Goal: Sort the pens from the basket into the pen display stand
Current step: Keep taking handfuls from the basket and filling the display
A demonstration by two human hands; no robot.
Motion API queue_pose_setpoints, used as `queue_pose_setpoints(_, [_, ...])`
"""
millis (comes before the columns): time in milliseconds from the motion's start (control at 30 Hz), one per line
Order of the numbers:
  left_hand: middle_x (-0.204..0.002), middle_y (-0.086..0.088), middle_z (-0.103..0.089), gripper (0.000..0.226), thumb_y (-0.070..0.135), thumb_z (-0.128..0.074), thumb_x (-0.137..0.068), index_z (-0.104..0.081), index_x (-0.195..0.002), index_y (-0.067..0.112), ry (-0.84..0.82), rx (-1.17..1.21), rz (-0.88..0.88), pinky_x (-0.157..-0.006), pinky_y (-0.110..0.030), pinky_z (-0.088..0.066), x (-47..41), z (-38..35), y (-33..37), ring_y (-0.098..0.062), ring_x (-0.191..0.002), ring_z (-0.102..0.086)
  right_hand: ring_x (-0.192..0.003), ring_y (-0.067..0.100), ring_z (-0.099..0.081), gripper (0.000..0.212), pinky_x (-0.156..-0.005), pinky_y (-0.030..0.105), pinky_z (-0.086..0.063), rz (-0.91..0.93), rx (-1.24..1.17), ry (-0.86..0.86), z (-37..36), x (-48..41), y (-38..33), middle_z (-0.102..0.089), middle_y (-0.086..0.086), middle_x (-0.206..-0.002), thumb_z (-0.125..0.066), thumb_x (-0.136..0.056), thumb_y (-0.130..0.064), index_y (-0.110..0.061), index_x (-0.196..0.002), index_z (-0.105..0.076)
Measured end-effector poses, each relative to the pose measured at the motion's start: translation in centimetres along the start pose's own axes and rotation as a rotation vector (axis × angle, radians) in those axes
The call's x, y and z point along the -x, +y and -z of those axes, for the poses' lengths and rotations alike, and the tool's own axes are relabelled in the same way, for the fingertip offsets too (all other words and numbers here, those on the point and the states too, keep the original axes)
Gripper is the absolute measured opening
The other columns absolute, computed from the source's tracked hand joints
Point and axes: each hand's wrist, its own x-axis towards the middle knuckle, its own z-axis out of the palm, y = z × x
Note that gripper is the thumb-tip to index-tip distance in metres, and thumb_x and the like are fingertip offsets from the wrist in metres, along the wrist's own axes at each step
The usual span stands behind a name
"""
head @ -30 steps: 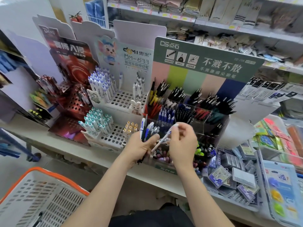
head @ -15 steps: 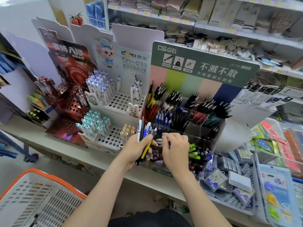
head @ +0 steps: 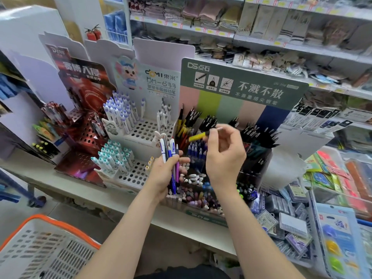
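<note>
The left hand [head: 163, 176] grips a bundle of pens [head: 171, 156], blue, white and purple, upright in its curled fingers, in front of the pen display stand [head: 241, 83]. The right hand [head: 225, 158] pinches a yellow pen [head: 198, 136] level between thumb and fingertips, above the stand's compartments of black and yellow pens. The orange-rimmed basket [head: 45, 217] sits low at the left.

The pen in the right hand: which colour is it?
The pen is yellow, pinched by the right hand; the head view shows it best.
</note>
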Motion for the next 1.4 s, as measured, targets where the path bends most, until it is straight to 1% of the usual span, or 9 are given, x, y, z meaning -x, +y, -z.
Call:
queue_pose_setpoints(167, [-0.113,-0.019,-0.078,0.027,0.01,-0.045,-0.111,-0.057,-0.135,0.007,0.011,0.095,-0.024,-0.053,-0.029,-0.052,0.0,0.2,1.0,-0.019,-0.068,-0.063,-0.082,0.007,-0.072,0.013,-0.079,0.026,-0.06,0.221,0.21,-0.095,-3.0,-5.1,-0.4,-0.076,-0.005,-0.094,-0.068,-0.103,-0.014,-0.011,-0.116,-0.068])
queue_pose_setpoints(267, [-0.113,-0.019,-0.078,0.028,0.009,-0.044,-0.111,-0.053,-0.138,0.004,0.003,0.088,-0.035,-0.054,-0.029,-0.053,0.3,0.5,1.2,-0.019,-0.068,-0.064,-0.085,0.021,-0.07,0.014,-0.08,0.04,-0.054,0.358,0.432,-0.218,-5.0,-6.7,1.2,-0.074,0.0,-0.092,-0.067,-0.103,-0.016,-0.016,-0.117,-0.065])
queue_pose_setpoints(433, [-0.116,-0.016,-0.078,0.029,0.011,-0.045,-0.113,-0.051,-0.14,0.004,-0.022,0.033,-0.048,-0.059,-0.029,-0.057,0.7,1.0,1.3,-0.02,-0.076,-0.07,-0.095,0.032,-0.052,0.009,-0.075,0.043,-0.04,0.578,0.895,-0.242,-6.6,-7.3,3.4,-0.071,0.004,-0.098,-0.072,-0.099,-0.021,-0.021,-0.103,-0.081])
queue_pose_setpoints(567, [-0.119,-0.014,-0.078,0.029,0.015,-0.051,-0.112,-0.057,-0.136,0.001,-0.034,0.0,-0.069,-0.06,-0.028,-0.058,0.6,1.5,1.4,-0.02,-0.08,-0.073,-0.096,0.032,-0.051,0.019,-0.078,0.043,-0.043,0.581,0.819,-0.273,-6.2,-5.4,3.0,-0.063,0.009,-0.108,-0.062,-0.103,-0.021,-0.014,-0.115,-0.075])
queue_pose_setpoints(800, [-0.077,-0.013,-0.062,0.023,0.023,-0.053,-0.112,-0.061,-0.115,0.001,-0.132,-0.06,-0.006,-0.047,-0.027,-0.047,1.1,1.8,1.3,-0.019,-0.059,-0.057,-0.073,0.0,-0.069,0.018,-0.085,0.03,-0.055,-0.103,0.33,-0.47,-4.2,2.4,2.9,-0.075,-0.013,-0.075,-0.066,-0.104,-0.033,-0.025,-0.098,-0.081])
queue_pose_setpoints(1000, [-0.092,-0.015,-0.074,0.028,0.026,-0.056,-0.11,-0.061,-0.123,0.001,-0.131,-0.104,0.025,-0.061,-0.036,-0.059,1.1,0.2,0.4,-0.026,-0.075,-0.071,-0.074,0.001,-0.064,0.018,-0.065,0.013,-0.046,-0.211,0.243,-0.309,-2.0,2.8,3.0,-0.068,-0.008,-0.083,-0.054,-0.11,-0.026,-0.018,-0.101,-0.067])
queue_pose_setpoints(1133, [-0.105,-0.017,-0.078,0.032,0.027,-0.056,-0.11,-0.066,-0.123,0.0,-0.157,-0.094,0.036,-0.075,-0.042,-0.065,0.6,-1.6,0.7,-0.03,-0.089,-0.078,-0.058,0.015,-0.059,0.017,-0.054,0.028,-0.046,-0.022,0.184,-0.142,0.0,1.0,1.7,-0.058,-0.003,-0.07,-0.044,-0.115,-0.023,-0.016,-0.106,-0.056])
queue_pose_setpoints(1267, [-0.091,-0.012,-0.072,0.035,0.033,-0.058,-0.109,-0.068,-0.121,0.002,-0.173,-0.096,0.072,-0.054,-0.031,-0.053,0.0,-3.6,0.1,-0.02,-0.063,-0.062,-0.059,0.016,-0.058,0.017,-0.054,0.029,-0.043,0.195,0.244,0.118,3.4,-0.4,2.4,-0.054,-0.003,-0.079,-0.039,-0.116,-0.017,-0.01,-0.116,-0.055])
queue_pose_setpoints(1400, [-0.09,-0.012,-0.07,0.03,0.029,-0.054,-0.111,-0.063,-0.126,0.004,-0.22,-0.098,0.117,-0.045,-0.025,-0.032,-0.3,-5.2,-0.9,-0.015,-0.051,-0.043,-0.074,0.02,-0.062,0.019,-0.066,0.038,-0.048,0.148,0.337,0.276,7.3,-0.9,5.3,-0.059,0.005,-0.094,-0.041,-0.116,-0.017,-0.005,-0.12,-0.055])
